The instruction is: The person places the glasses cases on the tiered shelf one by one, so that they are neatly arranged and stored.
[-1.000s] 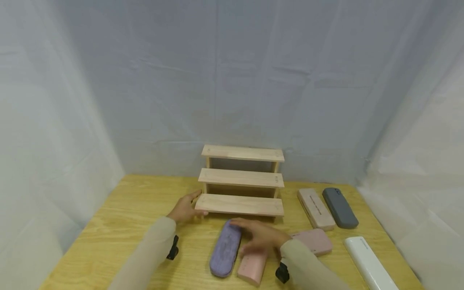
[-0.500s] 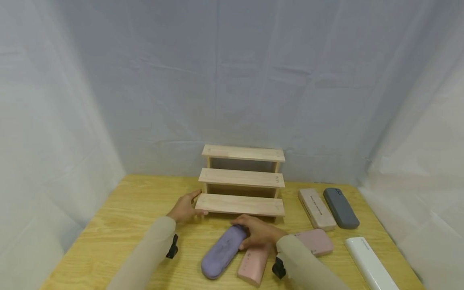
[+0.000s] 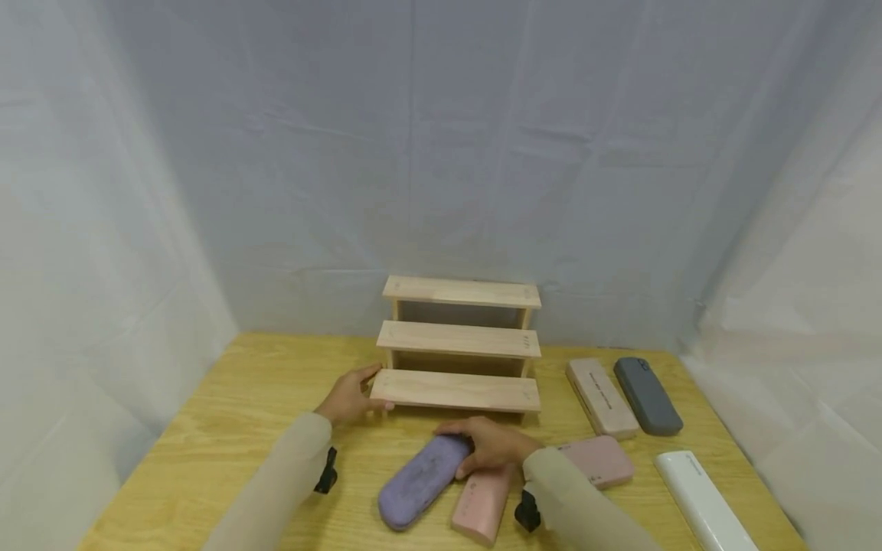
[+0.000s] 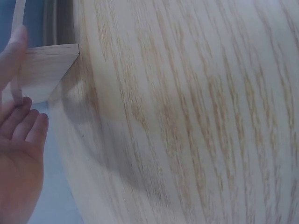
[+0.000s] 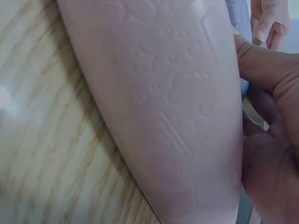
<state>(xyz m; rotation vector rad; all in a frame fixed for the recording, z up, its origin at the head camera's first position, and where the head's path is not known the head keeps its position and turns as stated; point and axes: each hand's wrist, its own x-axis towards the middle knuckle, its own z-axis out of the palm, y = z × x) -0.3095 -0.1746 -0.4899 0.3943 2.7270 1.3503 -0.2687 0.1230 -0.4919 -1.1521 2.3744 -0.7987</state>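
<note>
A three-step wooden display stand [image 3: 455,390] stands at the back of the table. My left hand [image 3: 347,396] holds the left end of its lowest step, thumb at the front edge and fingers behind; the left wrist view shows the step's end [image 4: 44,70] between thumb and fingertips. My right hand [image 3: 489,442] grips the far end of a fuzzy purple glasses case [image 3: 416,486], which lies slanted in front of the stand. Beneath that hand is a pink glasses case [image 3: 481,506], its embossed stars and shapes large in the right wrist view; its far end is partly hidden.
Right of the right hand lie a dusty-pink case [image 3: 598,459], a beige lettered case [image 3: 602,398] and a dark grey case [image 3: 646,394]. A long white case [image 3: 703,497] lies near the table's right edge. Pale sheeting [image 3: 468,153] hangs behind and on both sides.
My right hand has closed on the purple case's far end. The case has turned, its near end swinging left and its far end right. My left hand keeps its place on the stand.
</note>
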